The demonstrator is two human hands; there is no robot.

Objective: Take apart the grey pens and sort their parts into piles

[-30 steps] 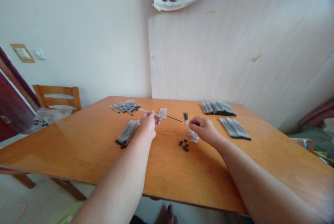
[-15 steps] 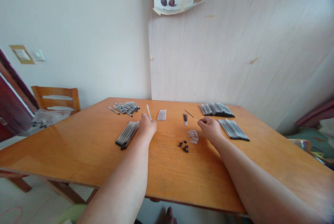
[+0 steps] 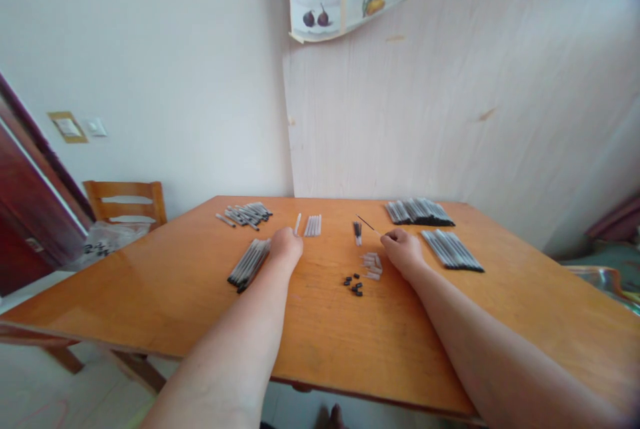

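My left hand (image 3: 286, 244) is closed on a whitish pen barrel (image 3: 298, 223), whose far end sticks up past the fingers. A row of several pale barrels (image 3: 313, 226) lies just to its right. Between finger and thumb, my right hand (image 3: 401, 248) pinches a thin pen refill (image 3: 367, 222), its dark end pointing away to the upper left. More dark refills (image 3: 357, 233) lie left of that hand. Closer to me are several small clear pieces, perhaps pen tips or caps (image 3: 372, 265), and a scatter of little black plugs (image 3: 355, 284).
Pens with black ends lie in a bundle (image 3: 250, 262) by my left forearm and a loose pile (image 3: 245, 214) farther back. Two more rows, a far one (image 3: 419, 211) and a nearer one (image 3: 451, 250), are at right. A wooden chair (image 3: 127, 208) stands beyond the table's (image 3: 165, 282) left edge.
My left hand has turned, and the barrel in it now stands more upright and leans the other way, nearer the row. The right hand still holds the refill. The camera view has tilted slightly.
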